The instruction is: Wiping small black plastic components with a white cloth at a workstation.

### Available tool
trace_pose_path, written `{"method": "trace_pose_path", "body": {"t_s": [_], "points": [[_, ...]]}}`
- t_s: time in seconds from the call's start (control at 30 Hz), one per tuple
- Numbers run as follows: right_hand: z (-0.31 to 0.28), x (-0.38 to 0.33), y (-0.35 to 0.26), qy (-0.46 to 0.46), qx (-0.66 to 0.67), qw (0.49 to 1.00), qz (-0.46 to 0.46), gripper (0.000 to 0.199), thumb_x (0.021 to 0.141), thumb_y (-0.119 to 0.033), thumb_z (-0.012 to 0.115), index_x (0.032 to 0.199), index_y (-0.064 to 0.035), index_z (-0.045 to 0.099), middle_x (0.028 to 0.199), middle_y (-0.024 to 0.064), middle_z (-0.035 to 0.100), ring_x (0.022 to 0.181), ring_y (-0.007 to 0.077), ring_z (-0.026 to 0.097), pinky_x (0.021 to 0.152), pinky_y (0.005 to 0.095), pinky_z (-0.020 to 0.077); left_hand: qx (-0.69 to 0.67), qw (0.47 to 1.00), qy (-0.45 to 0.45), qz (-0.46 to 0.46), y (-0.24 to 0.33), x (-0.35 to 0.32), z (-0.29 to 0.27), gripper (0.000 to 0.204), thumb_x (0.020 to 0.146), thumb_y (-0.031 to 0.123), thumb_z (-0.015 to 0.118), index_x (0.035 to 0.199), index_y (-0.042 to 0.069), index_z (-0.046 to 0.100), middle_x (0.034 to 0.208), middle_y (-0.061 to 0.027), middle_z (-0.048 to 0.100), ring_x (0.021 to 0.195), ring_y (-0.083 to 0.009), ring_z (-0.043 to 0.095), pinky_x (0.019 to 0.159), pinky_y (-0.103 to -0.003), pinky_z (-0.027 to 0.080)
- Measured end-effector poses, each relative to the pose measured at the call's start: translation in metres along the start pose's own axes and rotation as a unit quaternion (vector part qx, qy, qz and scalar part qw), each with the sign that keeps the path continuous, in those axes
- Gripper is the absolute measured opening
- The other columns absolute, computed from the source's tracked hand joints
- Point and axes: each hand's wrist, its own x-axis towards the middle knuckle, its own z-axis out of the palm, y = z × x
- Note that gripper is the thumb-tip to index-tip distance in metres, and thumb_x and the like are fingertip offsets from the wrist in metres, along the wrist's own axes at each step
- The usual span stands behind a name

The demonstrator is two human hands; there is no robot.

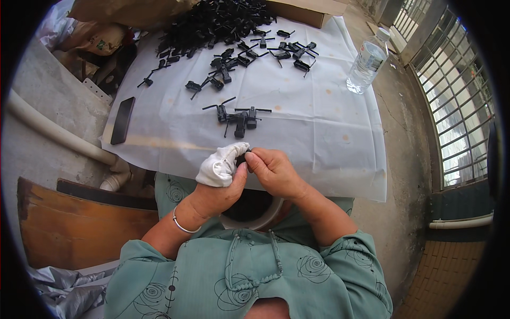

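Both my hands meet just off the near edge of the table. A white cloth covering wraps the fingers of my left hand, whose thumb is bare. Between the hands is a small black plastic part, mostly hidden by the fingers. My right hand pinches its other side with thumb and forefinger, closed. Just beyond lies a small group of black plastic parts with thin arms. Below my hands, a round tub with dark contents sits at my lap.
A white sheet covers the table. At the back are a large heap of black parts, scattered smaller groups, and a cardboard box. A water bottle stands at the right; a dark phone-like slab lies at the left.
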Motion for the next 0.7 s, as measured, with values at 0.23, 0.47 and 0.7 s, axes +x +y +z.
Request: {"method": "trace_pose_path", "body": {"t_s": [0.23,0.47,0.7], "points": [[-0.015,0.005,-0.009,-0.088,-0.17,0.98,-0.051,0.01,0.084,-0.012,0.06,0.084,-0.0021,0.061,0.065,0.0096,0.054,0.057,0.0167,0.051,0.055,0.0282,0.0426,-0.376,0.899,-0.007,-0.224,-0.007,0.005,-0.018,0.026,0.091,0.008,0.05,0.114,0.004,0.04,0.089,-0.0018,0.051,0.075,-0.006,0.043,0.067,-0.018,0.039],[-0.016,0.008,-0.01,-0.075,-0.063,0.988,-0.119,0.007,0.08,-0.008,0.065,0.081,-0.002,0.062,0.063,0.0051,0.055,0.056,0.0132,0.051,0.053,0.0264,0.0408,-0.269,0.937,-0.071,-0.211,-0.005,0.003,-0.018,0.037,0.092,0.008,0.038,0.128,0.004,0.034,0.085,-0.0008,0.05,0.06,-0.0037,0.041,0.055,-0.017,0.038],[-0.002,0.008,-0.009,-0.049,0.054,0.997,0.037,0.016,0.085,-0.015,0.063,0.078,-0.0013,0.058,0.061,-0.0032,0.046,0.059,0.0061,0.04,0.052,0.0241,0.037,-0.314,0.911,-0.151,-0.218,0.0,0.003,-0.023,0.031,0.087,0.006,0.04,0.118,0.002,0.04,0.092,-0.0004,0.048,0.073,-0.0028,0.039,0.062,-0.017,0.037]]}}
